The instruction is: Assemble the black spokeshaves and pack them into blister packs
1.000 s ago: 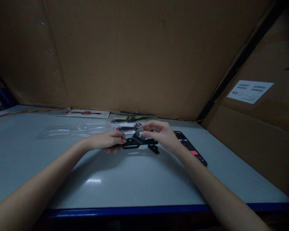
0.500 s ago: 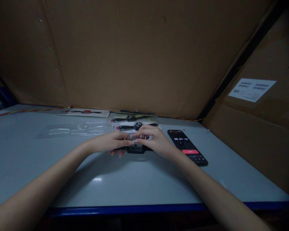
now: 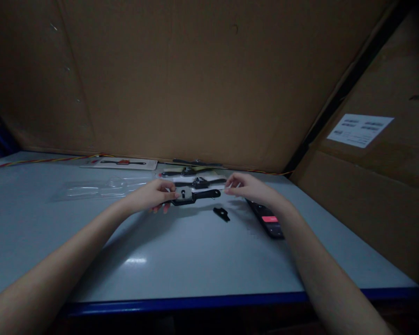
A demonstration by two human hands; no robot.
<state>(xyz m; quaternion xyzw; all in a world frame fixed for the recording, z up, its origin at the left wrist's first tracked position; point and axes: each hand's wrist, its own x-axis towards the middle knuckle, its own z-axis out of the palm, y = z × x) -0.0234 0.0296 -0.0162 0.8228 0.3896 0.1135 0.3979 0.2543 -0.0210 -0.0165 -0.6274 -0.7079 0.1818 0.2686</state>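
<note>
My left hand (image 3: 152, 196) is closed on a black wristwatch (image 3: 192, 195), holding it just above the grey table (image 3: 181, 251) with the strap pointing right. A pale film or sticker covers the watch face. My right hand (image 3: 248, 187) is apart from the watch, to its right, with finger and thumb pinched on something small and thin that I cannot make out. A small black piece (image 3: 221, 213) lies on the table below and between the hands.
Two more black watches (image 3: 195, 177) lie on white cards behind the hands. Clear plastic packaging (image 3: 101, 188) and a card with a red-marked tool (image 3: 120, 163) lie at the left. A phone (image 3: 268, 218) with a lit screen lies under my right wrist. Cardboard walls stand behind and right.
My hands, together over the watch half a second ago, have drawn apart. The right hand moved right and now covers part of the phone. The left hand keeps the watch.
</note>
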